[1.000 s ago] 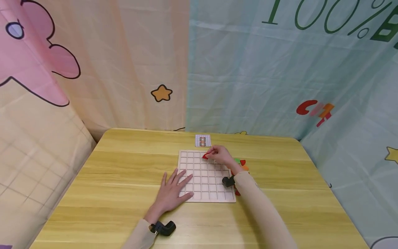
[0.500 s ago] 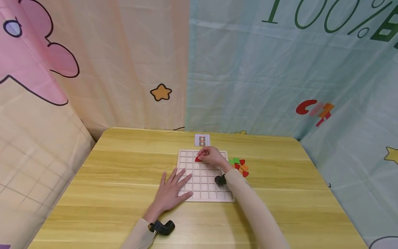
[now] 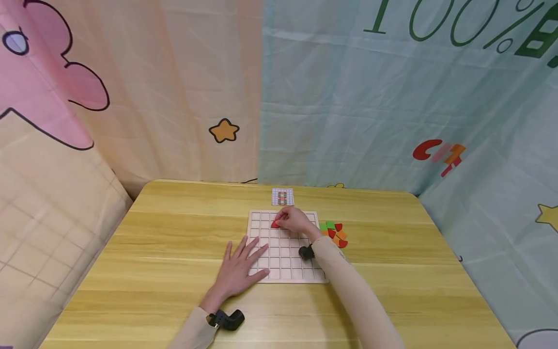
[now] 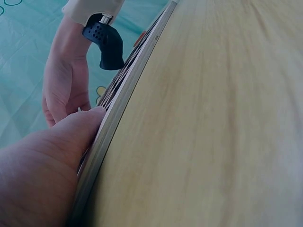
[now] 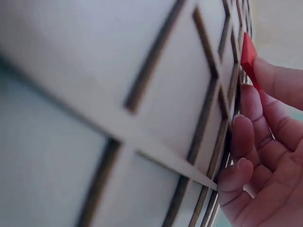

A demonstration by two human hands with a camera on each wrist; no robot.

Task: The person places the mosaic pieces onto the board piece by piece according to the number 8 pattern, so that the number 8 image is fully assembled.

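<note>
A pale board (image 3: 296, 275) with a grid of grooves lies on the table. Over its upper part, my right hand (image 3: 295, 219) pinches a small flat red piece (image 3: 274, 224) between thumb and fingers. In the right wrist view the red piece (image 5: 248, 54) stands close over the grid, with the thumb on it and the other fingers curled beside the board. My left hand (image 3: 237, 271) rests flat with spread fingers across the board's left edge. The left wrist view shows its thumb (image 4: 71, 132) at the board's side.
Several red, green and orange pieces (image 3: 335, 233) lie in a cluster right of the board, partly behind the right forearm. A small card (image 3: 282, 197) with a printed grid pattern lies behind the board. Fabric curtains (image 3: 196, 97) hang beyond the wooden table (image 3: 174, 228).
My right hand has moved left across the upper board with the red piece, slightly downward at the last. More of the coloured cluster shows now. My left hand has stayed in place.
</note>
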